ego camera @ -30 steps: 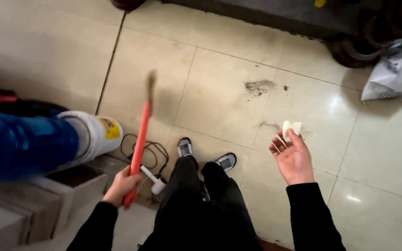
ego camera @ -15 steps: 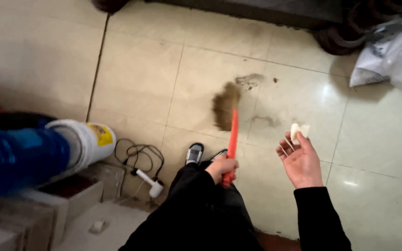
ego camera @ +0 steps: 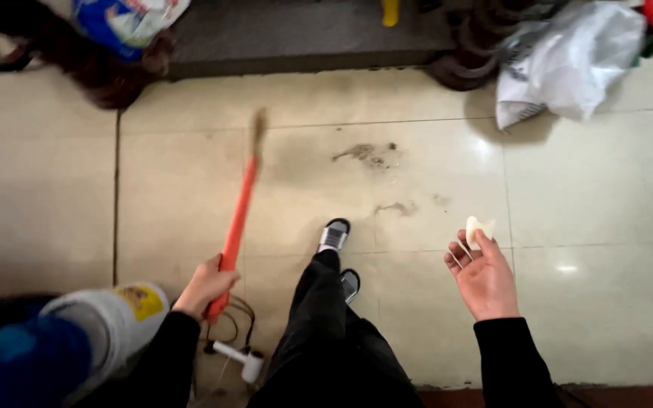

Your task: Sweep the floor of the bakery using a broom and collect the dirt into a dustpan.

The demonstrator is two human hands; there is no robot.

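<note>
Two hands at work, entries from largest to smallest.

1. Floor [ego camera: 598, 302]: pale glossy tiles with dark grout lines. I stand on it in black trousers and grey-and-black shoes [ego camera: 334, 234].
2. White plastic bag [ego camera: 568, 64]: crumpled, at the far right edge of the floor, well apart from both hands.
3. Blue-and-white container [ego camera: 77, 340]: lies at the lower left, just beside my left sleeve.
4. Brush [ego camera: 237, 219]: long orange handle with a brownish head, blurred, pointing away from me over the tiles. It sits left of the marks, not yet on them.
5. Left hand [ego camera: 205, 285]: closed round the lower end of the handle. To sweep well, I judge a firm grip with the head kept low against the tile suits best, with short strokes drawn across the dirt.
6. Right hand [ego camera: 484, 278]: palm up, fingers loosely curled, pinching a small pale scrap [ego camera: 478, 229] at the fingertips, so it cannot steady the handle.
7. Dirt marks [ego camera: 368, 153]: dark smudges ahead of my shoes, a fainter one nearer. I judge these the spot to aim for.
8. White plug and black cable [ego camera: 239, 355]: by my left foot; strokes should stay wide of it.
</note>
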